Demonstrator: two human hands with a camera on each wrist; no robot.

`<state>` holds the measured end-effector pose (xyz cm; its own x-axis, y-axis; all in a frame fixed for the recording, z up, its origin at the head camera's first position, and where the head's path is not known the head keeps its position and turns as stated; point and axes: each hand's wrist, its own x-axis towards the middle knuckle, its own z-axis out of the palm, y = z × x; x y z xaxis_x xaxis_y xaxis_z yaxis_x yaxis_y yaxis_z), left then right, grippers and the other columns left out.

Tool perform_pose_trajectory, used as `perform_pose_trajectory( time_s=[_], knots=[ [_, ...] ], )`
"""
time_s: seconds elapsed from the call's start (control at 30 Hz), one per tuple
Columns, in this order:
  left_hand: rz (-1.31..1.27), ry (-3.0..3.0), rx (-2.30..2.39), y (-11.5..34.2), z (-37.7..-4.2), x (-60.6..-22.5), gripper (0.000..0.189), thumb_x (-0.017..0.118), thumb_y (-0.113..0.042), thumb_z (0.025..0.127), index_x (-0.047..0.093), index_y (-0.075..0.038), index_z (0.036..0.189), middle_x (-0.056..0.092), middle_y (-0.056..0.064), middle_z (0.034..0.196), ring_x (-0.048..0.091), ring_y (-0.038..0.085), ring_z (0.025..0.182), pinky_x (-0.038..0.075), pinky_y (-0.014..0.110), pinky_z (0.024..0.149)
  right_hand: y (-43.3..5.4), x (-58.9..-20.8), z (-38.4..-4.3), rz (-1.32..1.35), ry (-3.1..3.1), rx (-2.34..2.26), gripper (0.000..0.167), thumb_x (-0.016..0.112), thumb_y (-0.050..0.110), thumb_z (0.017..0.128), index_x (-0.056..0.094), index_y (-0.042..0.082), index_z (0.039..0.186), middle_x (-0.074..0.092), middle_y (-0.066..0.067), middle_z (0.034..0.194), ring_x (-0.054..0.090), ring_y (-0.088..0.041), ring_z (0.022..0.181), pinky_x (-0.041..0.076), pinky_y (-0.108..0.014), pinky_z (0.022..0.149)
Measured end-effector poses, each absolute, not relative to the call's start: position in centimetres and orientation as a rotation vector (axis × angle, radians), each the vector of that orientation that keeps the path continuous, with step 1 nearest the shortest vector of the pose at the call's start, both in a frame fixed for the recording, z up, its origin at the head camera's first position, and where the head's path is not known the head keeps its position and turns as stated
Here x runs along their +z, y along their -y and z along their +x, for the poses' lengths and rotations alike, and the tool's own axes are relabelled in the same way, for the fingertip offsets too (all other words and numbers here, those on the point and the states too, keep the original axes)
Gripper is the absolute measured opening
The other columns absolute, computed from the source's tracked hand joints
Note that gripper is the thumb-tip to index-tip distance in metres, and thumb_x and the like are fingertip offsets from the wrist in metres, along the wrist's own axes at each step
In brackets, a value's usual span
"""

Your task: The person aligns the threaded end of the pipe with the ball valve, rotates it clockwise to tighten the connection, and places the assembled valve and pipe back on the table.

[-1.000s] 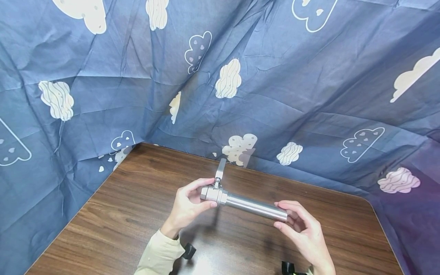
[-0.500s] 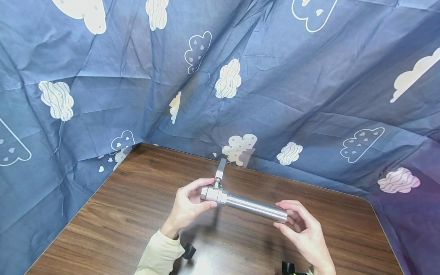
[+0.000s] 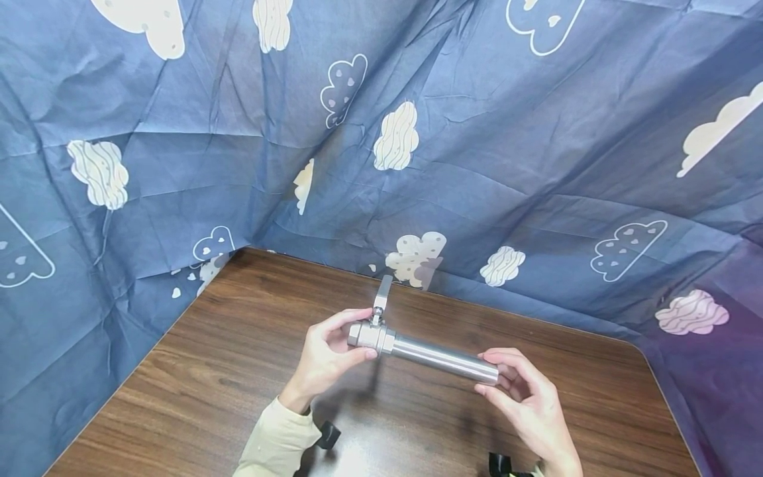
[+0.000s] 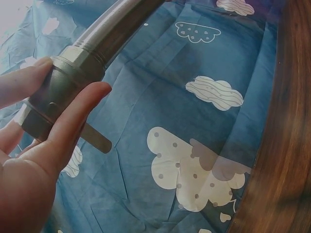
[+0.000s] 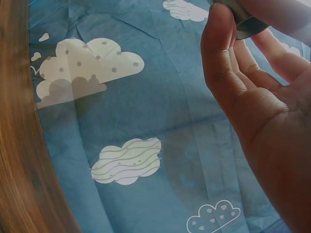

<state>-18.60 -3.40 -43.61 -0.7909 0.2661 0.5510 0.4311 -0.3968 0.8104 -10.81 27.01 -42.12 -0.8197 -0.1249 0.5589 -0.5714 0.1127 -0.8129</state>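
A silver ball valve (image 3: 366, 336) is joined to a straight metal pipe (image 3: 444, 358), and both are held above the table, the pipe end slightly lower. My left hand (image 3: 324, 361) grips the valve body between thumb and fingers. The valve's lever handle (image 3: 383, 291) points up and away from me. At the pipe's right end, my right hand (image 3: 527, 397) pinches it between thumb and fingertips. In the left wrist view the valve body (image 4: 60, 90) sits between the thumb and fingers. Only the pipe's end (image 5: 248, 25) shows in the right wrist view.
A dark brown wooden table (image 3: 208, 371) lies under both hands. Behind it and to both sides hangs a blue cloth (image 3: 298, 132) printed with white clouds. Black straps (image 3: 328, 436) are at the wrists.
Almost nothing differs. The fingers of my right hand shift very slightly at the pipe's end; the valve, the pipe and my left hand stay in place.
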Motion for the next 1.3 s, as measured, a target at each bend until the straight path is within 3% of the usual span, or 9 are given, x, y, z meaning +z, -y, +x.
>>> perform_pose_trajectory(
  time_s=[0.47, 0.73, 0.93, 1.3],
  knots=[
    [-0.944, 1.671, -2.357, 3.36, -18.57, -43.46, 0.057, 0.073, 0.018, 0.070, 0.051, 0.020, 0.123, 0.064, -0.001, 0.118, 0.063, 0.009, 0.102, 0.058, 0.023, 0.086, -27.04, -42.07, -10.83, 0.645, 2.076, 1.750, 0.049, 0.066, -0.028, 0.070, 0.056, -0.013, 0.116, 0.061, -0.012, 0.116, 0.066, -0.009, 0.096, 0.056, -0.016, 0.081],
    [-0.945, 1.681, -2.342, 3.41, -18.54, -43.38, 0.057, 0.073, 0.017, 0.070, 0.051, 0.019, 0.123, 0.064, -0.002, 0.118, 0.063, 0.010, 0.102, 0.058, 0.023, 0.085, -27.15, -41.82, -10.60, 0.474, 2.230, 1.691, 0.046, 0.069, -0.020, 0.074, 0.057, -0.010, 0.117, 0.063, 0.005, 0.114, 0.065, -0.002, 0.095, 0.057, -0.017, 0.083],
    [-0.928, 1.686, -2.359, 3.44, -18.45, -43.31, 0.058, 0.074, 0.016, 0.070, 0.051, 0.019, 0.123, 0.064, -0.002, 0.119, 0.062, 0.010, 0.103, 0.058, 0.023, 0.086, -27.21, -41.86, -10.61, 0.462, 2.267, 1.654, 0.045, 0.069, -0.018, 0.075, 0.055, -0.013, 0.117, 0.063, 0.009, 0.113, 0.064, -0.001, 0.094, 0.057, -0.017, 0.083],
    [-0.989, 1.653, -2.338, 3.47, -18.57, -43.53, 0.056, 0.075, 0.011, 0.073, 0.050, 0.021, 0.122, 0.065, -0.004, 0.119, 0.063, 0.008, 0.103, 0.058, 0.023, 0.086, -27.30, -41.95, -10.61, 0.453, 2.325, 1.525, 0.039, 0.068, -0.016, 0.079, 0.060, -0.006, 0.116, 0.065, 0.012, 0.103, 0.061, 0.001, 0.085, 0.053, -0.014, 0.070]
  ],
)
